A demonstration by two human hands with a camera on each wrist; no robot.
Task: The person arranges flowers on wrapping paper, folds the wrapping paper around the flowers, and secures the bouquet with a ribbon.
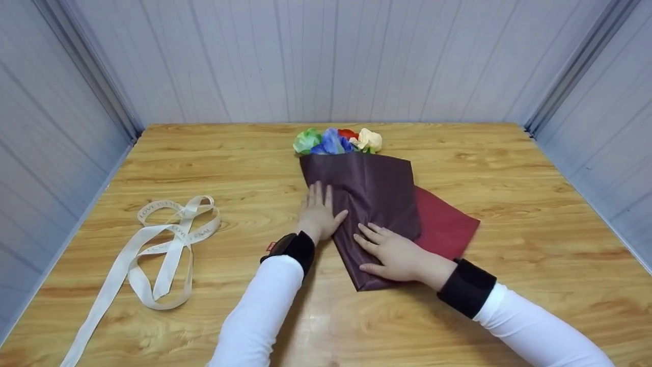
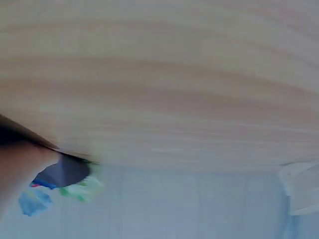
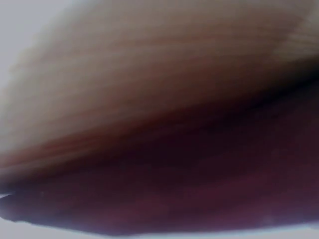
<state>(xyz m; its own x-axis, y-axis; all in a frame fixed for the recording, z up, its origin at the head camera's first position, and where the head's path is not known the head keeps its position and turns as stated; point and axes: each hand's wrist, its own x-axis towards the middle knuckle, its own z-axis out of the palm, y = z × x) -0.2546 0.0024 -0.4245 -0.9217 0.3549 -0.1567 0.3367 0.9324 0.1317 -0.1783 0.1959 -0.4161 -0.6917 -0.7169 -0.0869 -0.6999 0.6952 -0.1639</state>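
Observation:
A bunch of artificial flowers (image 1: pixel 333 141) in green, blue, red and cream shows past the top edge of a dark maroon wrapping sheet (image 1: pixel 382 188); their stems are hidden beneath it. The sheet is folded, and its brighter red face (image 1: pixel 445 221) spreads out at the right. My left hand (image 1: pixel 320 216) lies with straight fingers on the sheet's left edge. Lower down, my right hand (image 1: pixel 392 252) presses flat on the wrap with spread fingers. The left wrist view catches the flowers (image 2: pixel 82 189) upside down, and the right wrist view is mostly blurred maroon sheet (image 3: pixel 199 184).
A loosely looped white ribbon (image 1: pixel 178 239) with printed lettering lies on the wooden table (image 1: pixel 244 168) at the left, one end trailing to the front. Pale panel walls (image 1: pixel 305 61) stand behind the table and at both sides.

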